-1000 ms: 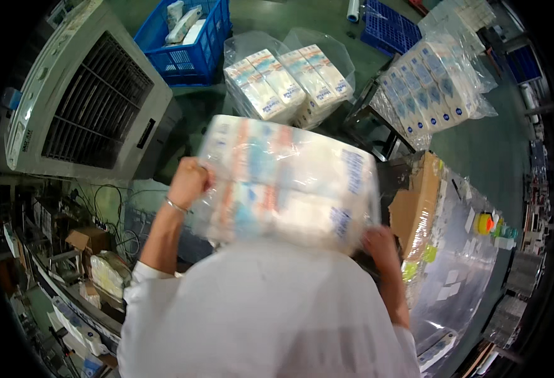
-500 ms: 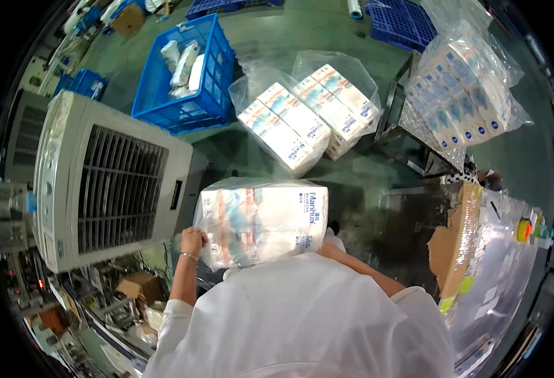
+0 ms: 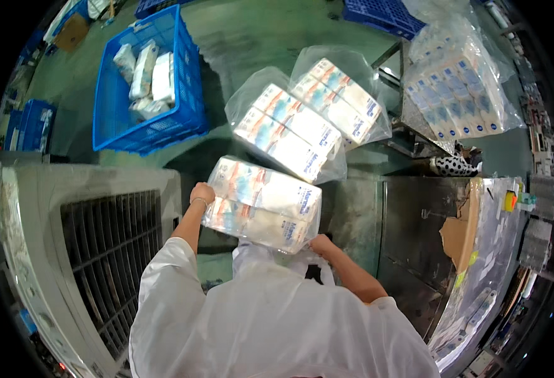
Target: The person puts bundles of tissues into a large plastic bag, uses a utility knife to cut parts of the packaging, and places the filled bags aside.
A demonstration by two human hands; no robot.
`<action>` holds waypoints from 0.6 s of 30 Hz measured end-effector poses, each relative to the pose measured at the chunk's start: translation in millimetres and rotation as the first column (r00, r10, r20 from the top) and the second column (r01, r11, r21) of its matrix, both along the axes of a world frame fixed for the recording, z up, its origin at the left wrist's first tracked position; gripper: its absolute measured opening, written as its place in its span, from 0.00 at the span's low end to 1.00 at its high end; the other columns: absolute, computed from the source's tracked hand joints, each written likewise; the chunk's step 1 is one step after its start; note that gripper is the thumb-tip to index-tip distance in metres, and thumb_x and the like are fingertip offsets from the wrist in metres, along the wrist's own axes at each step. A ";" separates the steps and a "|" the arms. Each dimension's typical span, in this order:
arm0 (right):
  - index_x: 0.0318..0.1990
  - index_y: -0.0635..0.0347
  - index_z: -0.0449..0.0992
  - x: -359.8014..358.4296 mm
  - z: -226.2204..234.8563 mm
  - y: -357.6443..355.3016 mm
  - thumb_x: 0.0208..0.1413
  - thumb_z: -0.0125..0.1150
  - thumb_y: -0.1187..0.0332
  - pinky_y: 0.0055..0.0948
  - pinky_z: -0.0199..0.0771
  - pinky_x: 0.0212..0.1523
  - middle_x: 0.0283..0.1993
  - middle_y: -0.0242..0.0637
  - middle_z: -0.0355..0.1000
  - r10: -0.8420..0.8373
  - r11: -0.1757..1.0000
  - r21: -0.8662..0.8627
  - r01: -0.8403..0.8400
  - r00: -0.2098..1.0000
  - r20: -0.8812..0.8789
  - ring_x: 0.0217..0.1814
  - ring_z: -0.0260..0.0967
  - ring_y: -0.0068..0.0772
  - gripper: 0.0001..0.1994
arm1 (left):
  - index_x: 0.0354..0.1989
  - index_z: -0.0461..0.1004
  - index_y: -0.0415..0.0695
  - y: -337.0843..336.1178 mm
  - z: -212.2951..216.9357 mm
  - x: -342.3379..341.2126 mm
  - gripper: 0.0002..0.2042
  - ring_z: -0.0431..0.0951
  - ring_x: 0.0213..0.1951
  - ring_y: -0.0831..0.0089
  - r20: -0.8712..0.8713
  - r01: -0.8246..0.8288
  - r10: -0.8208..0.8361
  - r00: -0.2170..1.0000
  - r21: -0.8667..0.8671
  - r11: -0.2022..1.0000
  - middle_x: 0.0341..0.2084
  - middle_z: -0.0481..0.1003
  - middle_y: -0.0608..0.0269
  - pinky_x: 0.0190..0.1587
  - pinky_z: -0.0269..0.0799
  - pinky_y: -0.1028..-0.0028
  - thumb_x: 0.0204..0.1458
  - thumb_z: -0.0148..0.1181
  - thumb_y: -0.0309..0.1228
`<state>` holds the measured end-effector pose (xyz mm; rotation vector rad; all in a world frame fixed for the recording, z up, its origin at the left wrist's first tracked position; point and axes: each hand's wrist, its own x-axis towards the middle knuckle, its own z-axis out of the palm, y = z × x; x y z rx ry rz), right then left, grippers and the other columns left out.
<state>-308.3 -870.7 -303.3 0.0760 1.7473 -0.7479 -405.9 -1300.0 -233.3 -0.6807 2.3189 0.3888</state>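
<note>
A clear plastic bag of tissue packs (image 3: 263, 203) hangs in front of my body, slightly tilted, its packs white with blue and orange print. My left hand (image 3: 202, 193) is closed on the bag's left end, fingers curled in. At its near right corner my right hand (image 3: 320, 244) is also closed on the plastic; part of those fingers is hidden. Just beyond lies a second bagged bundle of tissue packs (image 3: 289, 133), and a third bagged bundle (image 3: 339, 99) sits against it, farther right.
A blue plastic crate (image 3: 192, 116) with several white packs stands at far left. A large grey air cooler (image 3: 31, 252) is close on my left. To the right are a dark metal surface (image 3: 412, 246) with torn cardboard (image 3: 456, 236) and a stand bearing a large bagged stack (image 3: 456, 94).
The held bundle has moved forward, away from my body, and turned clockwise, with both hands still on it. My view has swung left and its tilt has changed.
</note>
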 end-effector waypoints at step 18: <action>0.37 0.62 0.74 14.3 80.4 29.0 0.47 0.49 0.69 0.28 0.66 0.23 0.27 0.35 0.71 -0.581 0.813 -0.079 0.577 0.813 -0.037 0.20 0.64 0.29 0.11 | 0.27 0.74 0.45 122.4 -132.1 8.5 0.10 0.74 0.27 0.66 -0.501 0.801 -0.693 0.519 0.004 0.598 0.27 0.75 0.61 0.28 0.70 0.67 0.42 0.55 0.38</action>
